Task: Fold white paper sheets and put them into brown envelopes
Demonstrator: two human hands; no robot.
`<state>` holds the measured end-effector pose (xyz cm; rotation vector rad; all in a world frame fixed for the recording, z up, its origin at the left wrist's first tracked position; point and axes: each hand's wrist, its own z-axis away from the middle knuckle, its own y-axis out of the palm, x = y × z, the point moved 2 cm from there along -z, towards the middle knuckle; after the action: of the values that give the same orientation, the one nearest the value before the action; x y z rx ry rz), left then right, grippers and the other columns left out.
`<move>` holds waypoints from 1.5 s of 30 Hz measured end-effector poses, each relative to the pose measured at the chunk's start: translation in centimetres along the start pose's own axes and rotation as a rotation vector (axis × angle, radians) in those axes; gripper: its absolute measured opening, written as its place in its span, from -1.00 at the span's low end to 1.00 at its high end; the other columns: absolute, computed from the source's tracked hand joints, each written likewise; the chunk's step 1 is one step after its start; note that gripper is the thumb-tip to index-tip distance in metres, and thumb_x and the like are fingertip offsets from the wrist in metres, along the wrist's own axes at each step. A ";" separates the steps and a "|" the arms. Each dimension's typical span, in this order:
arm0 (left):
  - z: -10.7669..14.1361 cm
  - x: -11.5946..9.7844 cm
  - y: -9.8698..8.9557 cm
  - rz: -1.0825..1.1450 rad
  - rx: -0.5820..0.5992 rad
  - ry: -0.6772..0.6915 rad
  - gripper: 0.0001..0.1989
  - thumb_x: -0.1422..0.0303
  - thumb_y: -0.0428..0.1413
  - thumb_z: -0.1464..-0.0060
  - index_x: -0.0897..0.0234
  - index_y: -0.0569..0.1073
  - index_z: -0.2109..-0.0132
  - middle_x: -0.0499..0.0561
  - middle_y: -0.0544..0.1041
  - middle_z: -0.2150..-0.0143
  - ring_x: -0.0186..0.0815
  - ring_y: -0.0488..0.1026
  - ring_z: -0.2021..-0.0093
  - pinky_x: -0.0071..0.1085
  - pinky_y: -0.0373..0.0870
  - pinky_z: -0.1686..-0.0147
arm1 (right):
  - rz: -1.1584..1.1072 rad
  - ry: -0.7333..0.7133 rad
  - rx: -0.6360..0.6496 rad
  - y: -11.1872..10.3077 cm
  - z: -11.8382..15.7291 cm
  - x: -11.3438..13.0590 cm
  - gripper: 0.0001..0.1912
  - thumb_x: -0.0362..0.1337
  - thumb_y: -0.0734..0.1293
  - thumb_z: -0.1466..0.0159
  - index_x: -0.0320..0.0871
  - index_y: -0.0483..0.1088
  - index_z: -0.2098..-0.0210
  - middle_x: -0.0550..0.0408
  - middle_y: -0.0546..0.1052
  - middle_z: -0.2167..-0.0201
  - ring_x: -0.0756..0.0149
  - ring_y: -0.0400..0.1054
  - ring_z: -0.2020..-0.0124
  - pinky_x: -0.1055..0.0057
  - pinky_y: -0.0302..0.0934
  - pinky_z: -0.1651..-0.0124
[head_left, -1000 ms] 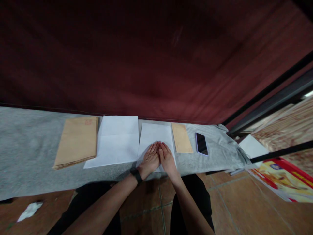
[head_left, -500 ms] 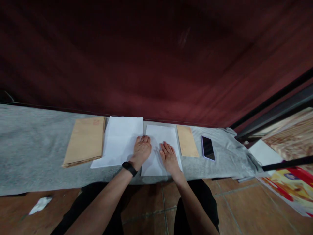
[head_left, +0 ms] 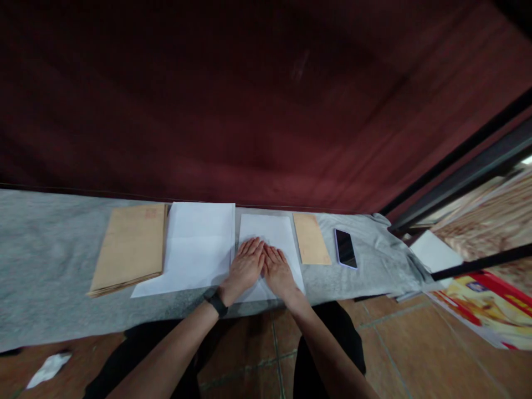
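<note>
Looks like your left hand (head_left: 246, 265) and right hand (head_left: 277, 272) lie flat, fingertips meeting, on the smaller white sheet (head_left: 266, 224) — pinching nothing, probably to press it smooth. It's on the grey surface (head_left: 45, 249) between the bigger white paper (head_left: 199, 244) and brown envelope (head_left: 311, 239), likely for easy reach.

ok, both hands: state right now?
Left hand: open, flat on the right sheet, holding nothing.
Right hand: open, flat on it too, holding nothing.

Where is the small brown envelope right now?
In the head view, the small brown envelope lies right of centre on the grey cloth, between the smaller white sheet and the phone.
</note>
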<state>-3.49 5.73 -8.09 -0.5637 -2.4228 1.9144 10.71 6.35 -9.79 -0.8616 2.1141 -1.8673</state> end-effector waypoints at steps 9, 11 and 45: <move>0.4 -0.3 2.3 -0.039 -0.067 -0.084 -0.37 0.15 -0.18 -0.37 0.50 0.18 -0.41 0.31 0.19 -0.44 -0.07 0.04 -0.49 -0.07 -0.01 -0.43 | 0.073 0.070 -0.036 0.0 -2.9 -4.2 -0.48 -0.20 0.08 -0.50 -0.13 0.14 -0.41 -0.04 0.17 -0.43 0.13 0.04 -0.45 0.06 -0.01 -0.44; 0.2 -0.3 2.4 -0.045 -0.078 -0.108 -0.37 0.17 -0.17 -0.36 0.49 0.17 -0.41 0.31 0.20 -0.44 -0.06 0.05 -0.48 -0.06 -0.01 -0.43 | 0.082 0.121 -0.061 -0.2 -4.0 -5.4 -0.48 -0.17 0.07 -0.51 -0.14 0.15 -0.41 -0.06 0.17 -0.43 0.10 0.06 -0.45 0.05 0.01 -0.43; 0.3 -1.0 2.0 0.000 0.016 -0.108 -0.44 0.36 -0.15 -0.32 0.45 0.18 -0.41 0.26 0.09 -0.49 -0.05 -0.08 -0.51 0.00 -0.13 -0.46 | 0.024 0.029 -0.018 0.3 -0.5 -2.4 -0.46 -0.18 0.01 -0.52 -0.17 0.11 -0.43 -0.03 0.11 -0.46 0.19 -0.05 -0.48 0.09 -0.12 -0.48</move>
<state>-2.03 5.59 -9.86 -0.4718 -2.4675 2.0130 12.29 8.05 -10.51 -0.8144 2.1514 -1.8627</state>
